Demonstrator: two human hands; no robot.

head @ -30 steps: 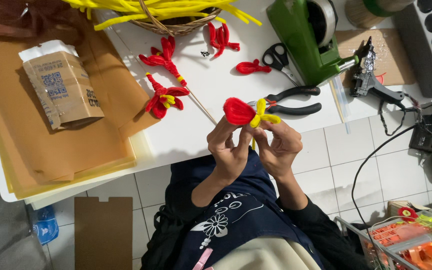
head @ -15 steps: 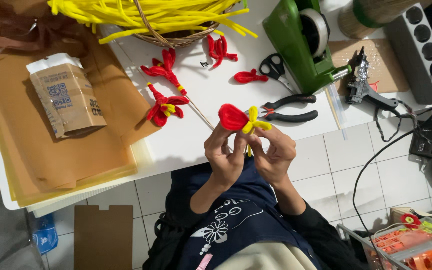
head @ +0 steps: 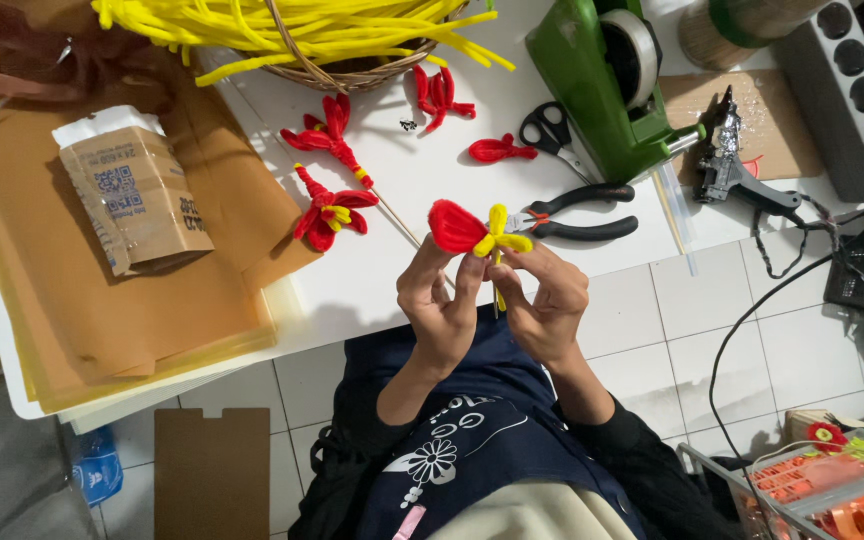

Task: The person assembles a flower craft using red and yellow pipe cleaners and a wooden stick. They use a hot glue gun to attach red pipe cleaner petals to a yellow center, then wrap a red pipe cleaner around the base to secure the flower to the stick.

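Where both hands [head: 492, 300] meet, red-and-yellow pipe-cleaner flower [head: 470, 232] at the fingertips.

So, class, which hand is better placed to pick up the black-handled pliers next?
Probably the right hand: the pliers lie on the table just beyond it, while the left hand is farther off and pinches the pipe-cleaner flower below its red petal.

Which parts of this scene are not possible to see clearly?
Head view only:
- Wicker basket: top cut off by the frame edge.
- Lower stem of the red and yellow flower: hidden behind the left hand and right hand.
- Orange items in the clear bin: cut off at the corner.
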